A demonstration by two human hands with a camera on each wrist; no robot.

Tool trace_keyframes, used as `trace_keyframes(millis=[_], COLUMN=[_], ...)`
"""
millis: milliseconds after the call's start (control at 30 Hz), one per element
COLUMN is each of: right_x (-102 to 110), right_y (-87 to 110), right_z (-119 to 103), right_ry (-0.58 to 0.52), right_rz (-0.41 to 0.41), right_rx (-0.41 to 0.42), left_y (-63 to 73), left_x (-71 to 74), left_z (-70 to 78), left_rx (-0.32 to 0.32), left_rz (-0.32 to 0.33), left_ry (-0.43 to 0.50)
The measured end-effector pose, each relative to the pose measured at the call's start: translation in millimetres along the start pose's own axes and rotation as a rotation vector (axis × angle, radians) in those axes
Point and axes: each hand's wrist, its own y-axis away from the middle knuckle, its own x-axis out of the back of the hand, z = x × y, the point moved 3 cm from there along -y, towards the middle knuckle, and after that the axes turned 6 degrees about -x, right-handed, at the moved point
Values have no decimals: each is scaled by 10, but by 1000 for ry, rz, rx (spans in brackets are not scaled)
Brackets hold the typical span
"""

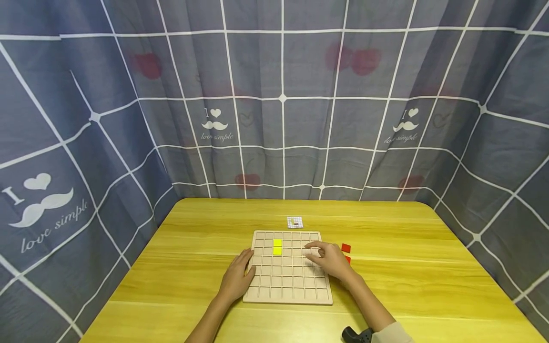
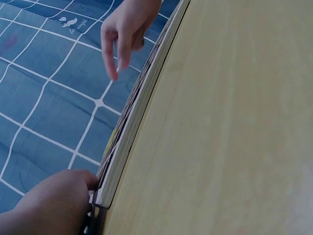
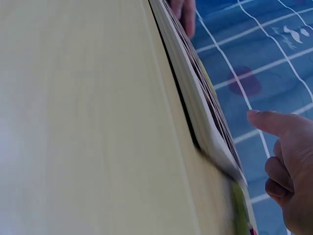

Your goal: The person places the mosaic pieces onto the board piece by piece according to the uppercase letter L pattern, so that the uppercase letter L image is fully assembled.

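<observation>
A square wooden grid board (image 1: 287, 295) lies on the table with two yellow square tiles (image 1: 277, 250) in adjoining cells of its upper part. My left hand (image 1: 237, 275) rests along the board's left edge, thumb and fingers spread apart. In the left wrist view its thumb touches the edge of the board (image 2: 131, 122). Over the right side of the board hovers my right hand (image 1: 330, 259), thumb and forefinger apart, with no tile visible between them. In the right wrist view its other fingers (image 3: 279, 178) are bent. Two red tiles (image 1: 346, 247) lie just right of the board, one partly hidden by the hand.
Beyond the board lies a small printed card (image 1: 295, 222) with a grid and coloured squares. A black object (image 1: 357, 335) shows at the right wrist near the sleeve. The wooden table (image 1: 171, 286) meets a blue-grey checked curtain (image 1: 266, 124) at the back and sides.
</observation>
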Motion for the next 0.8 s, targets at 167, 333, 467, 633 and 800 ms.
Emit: trace_keyframes(millis=[167,333,467,633,800], right_x=[239,409,486,524,510], right_y=[169,314,397,468,535], right_z=[141,259,329,381,430], right_ry=[19,23,40,60,101], right_rz=[27,34,20,-12,-63], right_rx=[-15,-49,-77,-115,-140], left_y=[2,2,-14,-26,-4], left_x=[-3,0,5,11,11], left_z=[5,8,11,15,19], left_rx=[-6,1,-2,-8,8], left_rz=[0,-5,-4,-2,-10], left_ry=[-5,-6,-6,-4,-3])
